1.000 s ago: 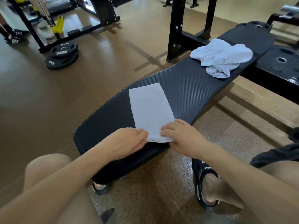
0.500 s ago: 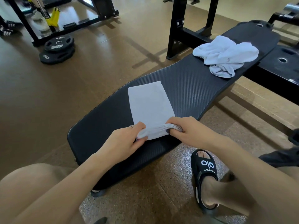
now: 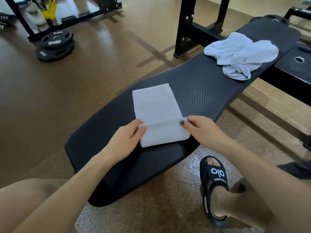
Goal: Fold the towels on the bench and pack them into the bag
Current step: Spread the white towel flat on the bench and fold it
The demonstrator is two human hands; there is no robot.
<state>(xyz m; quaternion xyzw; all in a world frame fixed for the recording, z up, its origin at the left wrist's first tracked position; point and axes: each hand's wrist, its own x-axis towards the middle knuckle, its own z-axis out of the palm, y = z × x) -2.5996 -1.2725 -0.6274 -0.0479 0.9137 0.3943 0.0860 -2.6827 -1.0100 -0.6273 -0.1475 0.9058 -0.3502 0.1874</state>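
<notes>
Both hands, left [image 3: 127, 140] and right [image 3: 203, 130], now pinch the white towel's [image 3: 156, 106] near end, lifted and turned over since a moment ago, seemingly starting another fold on the surface [image 3: 193, 91].

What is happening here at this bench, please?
A person is folding a white towel on a black gym bench. The left hand and the right hand each pinch one end of the towel's near edge, which is lifted and turned over toward the far end. A second towel lies crumpled and unfolded farther along the bench. No bag is in view, so nothing appears packed yet.
</notes>
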